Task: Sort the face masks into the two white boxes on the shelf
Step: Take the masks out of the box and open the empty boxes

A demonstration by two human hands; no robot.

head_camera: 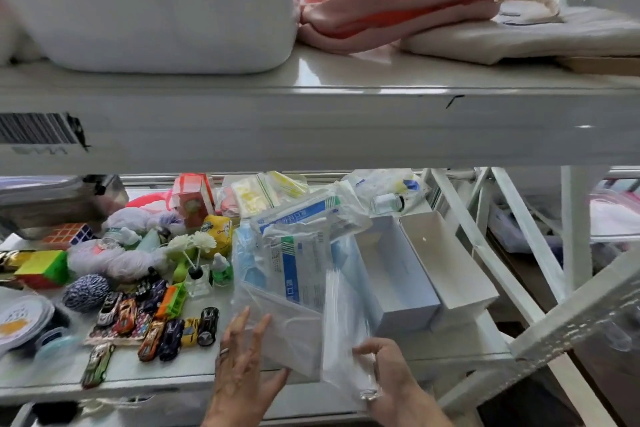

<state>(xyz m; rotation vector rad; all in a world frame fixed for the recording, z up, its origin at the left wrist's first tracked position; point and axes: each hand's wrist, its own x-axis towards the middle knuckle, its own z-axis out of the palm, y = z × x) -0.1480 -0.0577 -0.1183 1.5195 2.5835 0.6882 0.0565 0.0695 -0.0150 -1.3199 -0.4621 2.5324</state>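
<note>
I am seeing the masks (298,253) lying as a heap of clear, crinkled packets, blue and white inside, on the shelf (138,371). My right hand (388,371) is pinching one blue-filled packet (343,322) at the heap's 5 o'clock. My left hand (242,360), fingers spread wide, is touching a white mask (291,333) at 7. Two white boxes (398,274) are sitting side by side at 3, toy cars (156,322) at 9.

Face masks (298,253) in clear, blue-printed wrappers, heaped on the lower shelf (138,367). Left white box (398,274) and right white box (450,263), open-topped, side by side, just right of the heap.
</note>
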